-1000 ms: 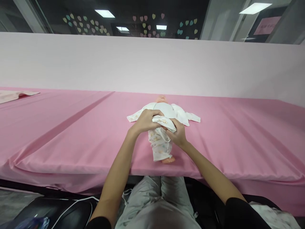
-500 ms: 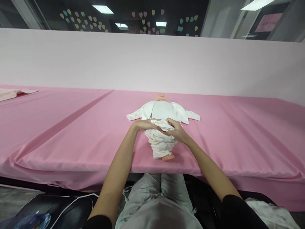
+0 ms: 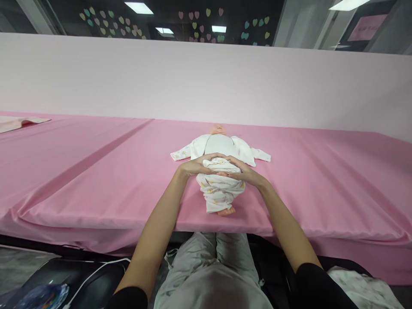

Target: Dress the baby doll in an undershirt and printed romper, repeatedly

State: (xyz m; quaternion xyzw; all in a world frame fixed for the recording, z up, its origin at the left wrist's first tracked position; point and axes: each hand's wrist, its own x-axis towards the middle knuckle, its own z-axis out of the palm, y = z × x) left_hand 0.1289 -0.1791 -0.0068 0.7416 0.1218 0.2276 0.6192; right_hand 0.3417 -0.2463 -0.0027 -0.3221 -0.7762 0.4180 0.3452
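Observation:
A baby doll (image 3: pixel 218 129) lies on its back, its head at the far side and one bare foot (image 3: pixel 227 211) toward me. White patterned baby pants (image 3: pixel 219 192) are bunched in folds around its legs. My left hand (image 3: pixel 200 166) is wrapped over the upper part of the pants from the left. From the right, my right hand (image 3: pixel 247 172) curls round the same cloth, and the fingers of both hands meet in the middle. Beyond them a white baby jacket (image 3: pixel 246 151) spreads out with both sleeves outstretched. The doll's other foot is hidden.
Pink sheeting (image 3: pixel 112 180) covers the table, with its front edge just before my lap. A pale folded cloth (image 3: pixel 19 123) lies at the far left. White patterned cloth (image 3: pixel 363 287) sits below the table at right, and a white cable (image 3: pixel 93 274) runs over a black seat at left.
My right hand has shifted to the right and spread wider around the pants. The waist part of the pants looks broader and slightly higher now. My left hand has moved little.

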